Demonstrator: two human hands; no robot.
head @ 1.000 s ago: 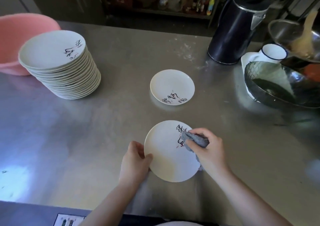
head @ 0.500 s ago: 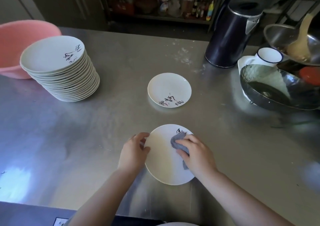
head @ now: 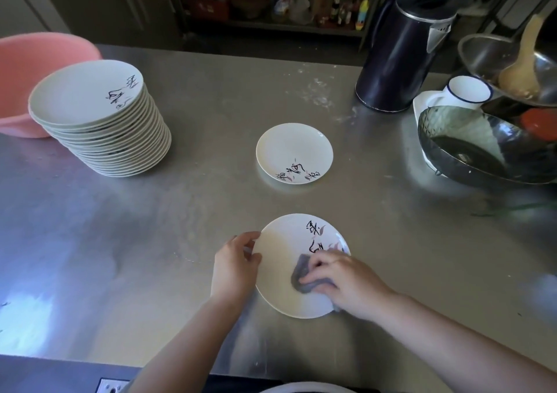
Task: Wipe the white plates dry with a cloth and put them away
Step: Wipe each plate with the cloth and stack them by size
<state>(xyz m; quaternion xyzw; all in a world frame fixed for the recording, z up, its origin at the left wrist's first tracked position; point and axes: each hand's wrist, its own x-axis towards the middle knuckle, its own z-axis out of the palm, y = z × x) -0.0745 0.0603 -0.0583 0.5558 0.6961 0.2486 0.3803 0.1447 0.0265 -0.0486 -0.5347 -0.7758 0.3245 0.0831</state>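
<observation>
A white plate (head: pixel 286 260) with black brush writing is tilted up at the near middle of the steel counter (head: pixel 150 242). My left hand (head: pixel 235 267) grips its left rim. My right hand (head: pixel 346 284) holds a bunched grey cloth (head: pixel 301 278) and presses it on the plate's lower middle. A second white plate (head: pixel 294 151) lies flat farther back, apart from both hands. A tall stack of several white plates (head: pixel 102 121) stands at the far left.
A pink basin (head: pixel 27 73) sits behind the stack. A dark kettle (head: pixel 401 58) stands at the back right. Right of it are a white mug (head: pixel 468 91), a metal colander (head: pixel 482 145) and a steel bowl with a ladle (head: pixel 518 70).
My right hand has swept the cloth from the plate's upper right, over the writing, down to its lower middle. The writing now shows. My left hand has kept hold of the rim.
</observation>
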